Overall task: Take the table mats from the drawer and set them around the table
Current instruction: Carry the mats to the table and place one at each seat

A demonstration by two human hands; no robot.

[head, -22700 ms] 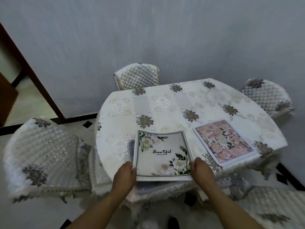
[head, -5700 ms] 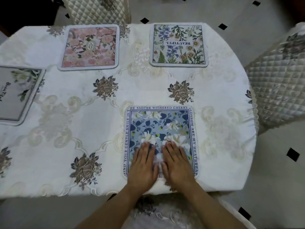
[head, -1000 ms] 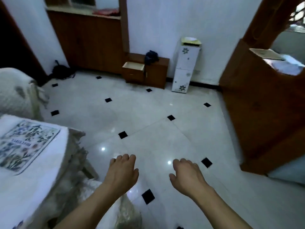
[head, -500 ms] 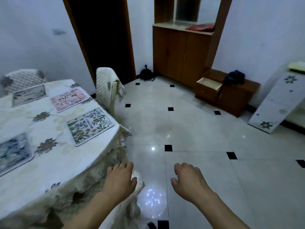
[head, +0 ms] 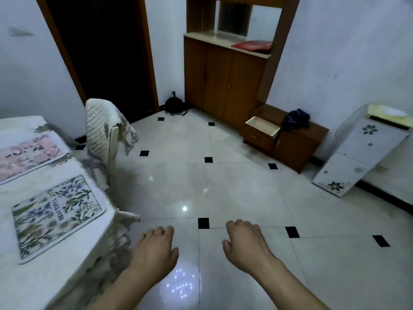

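mats (head: pixel 57 217) lie flat on the bench (head: pixel 40 285), off left; left hand (head: pixel 154 249) and right hand (head: pixel 244 245) hang empty, fingers loose. open drawer (head: pixel 262 129) ahead-right, right hand nearer.

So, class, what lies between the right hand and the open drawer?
In the head view, only bare tiled floor separates the right hand from the open drawer.

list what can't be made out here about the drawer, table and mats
- Drawer, head view: open, but far off; its walls hide the bottom, so contents cannot be told.
- Table, head view: cut by the left edge; only the pink mat and the floral mat show.
- Doorway, head view: too dark to see inside.
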